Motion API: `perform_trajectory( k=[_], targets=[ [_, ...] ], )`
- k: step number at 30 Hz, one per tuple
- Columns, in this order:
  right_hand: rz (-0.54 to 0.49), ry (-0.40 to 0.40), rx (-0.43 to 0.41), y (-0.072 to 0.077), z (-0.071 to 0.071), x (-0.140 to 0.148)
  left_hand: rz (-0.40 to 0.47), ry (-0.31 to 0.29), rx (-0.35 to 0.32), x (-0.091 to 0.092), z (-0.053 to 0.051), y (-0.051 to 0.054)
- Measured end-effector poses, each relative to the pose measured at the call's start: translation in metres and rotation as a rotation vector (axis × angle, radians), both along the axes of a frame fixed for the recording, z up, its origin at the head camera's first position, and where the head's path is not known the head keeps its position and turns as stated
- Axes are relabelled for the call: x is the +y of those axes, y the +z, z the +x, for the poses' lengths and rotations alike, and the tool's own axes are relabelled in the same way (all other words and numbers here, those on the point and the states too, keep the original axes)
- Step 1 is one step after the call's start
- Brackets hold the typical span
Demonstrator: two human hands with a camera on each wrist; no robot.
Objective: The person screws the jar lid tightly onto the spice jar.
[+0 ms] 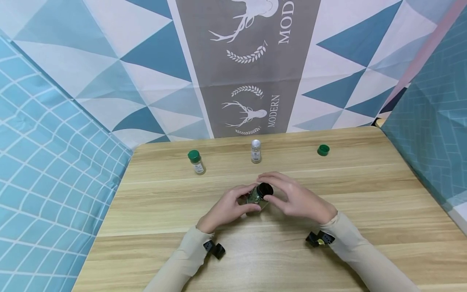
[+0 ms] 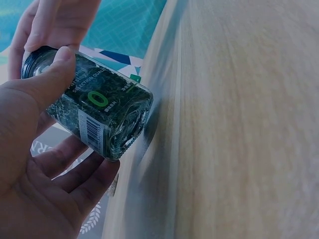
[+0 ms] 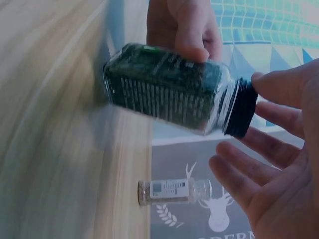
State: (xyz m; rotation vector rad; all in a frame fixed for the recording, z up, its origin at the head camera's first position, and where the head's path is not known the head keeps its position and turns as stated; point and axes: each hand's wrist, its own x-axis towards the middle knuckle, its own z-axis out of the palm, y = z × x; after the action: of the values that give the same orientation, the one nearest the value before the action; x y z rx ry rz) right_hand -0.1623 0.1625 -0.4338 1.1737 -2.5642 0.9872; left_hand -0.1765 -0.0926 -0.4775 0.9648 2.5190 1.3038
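1. My left grip point(image 1: 230, 205) is clamped round the herb jar point(image 2: 107, 107), thumb against one side. The jar leans with its base low over the bench point(image 1: 157, 207); I can't tell whether they touch.
2. My right grip point(image 1: 297, 198) is closed about the black cap point(image 3: 243, 109) at the jar's upper end, thumb on its rim. I judge the cap to be the work in hand.
3. I should press the jar's flat sides firmly, so the glass can't spin under any twist.
4. Fingertips spread evenly around the cap and turning in line with the jar's neck would avoid skewing the thread.
5. I'd keep the jar's mouth end uppermost, lest leaves spill.
6. The clear bottle point(image 1: 256, 153) beyond the jar is well apart, leaving my wrists room.
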Motion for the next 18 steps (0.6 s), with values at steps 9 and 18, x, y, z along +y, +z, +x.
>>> perform_trajectory(
  k=[9, 18],
  targets=[
    [-0.012, -0.053, -0.116, 0.0007, -0.0035, 0.0054, -0.001, -0.001, -0.008, -0.0003, -0.0001, -0.0001],
    [-0.015, 0.046, -0.061, -0.0027, -0.0011, 0.0002, -0.009, 0.003, 0.004, 0.0003, -0.0004, 0.0007]
  ],
)
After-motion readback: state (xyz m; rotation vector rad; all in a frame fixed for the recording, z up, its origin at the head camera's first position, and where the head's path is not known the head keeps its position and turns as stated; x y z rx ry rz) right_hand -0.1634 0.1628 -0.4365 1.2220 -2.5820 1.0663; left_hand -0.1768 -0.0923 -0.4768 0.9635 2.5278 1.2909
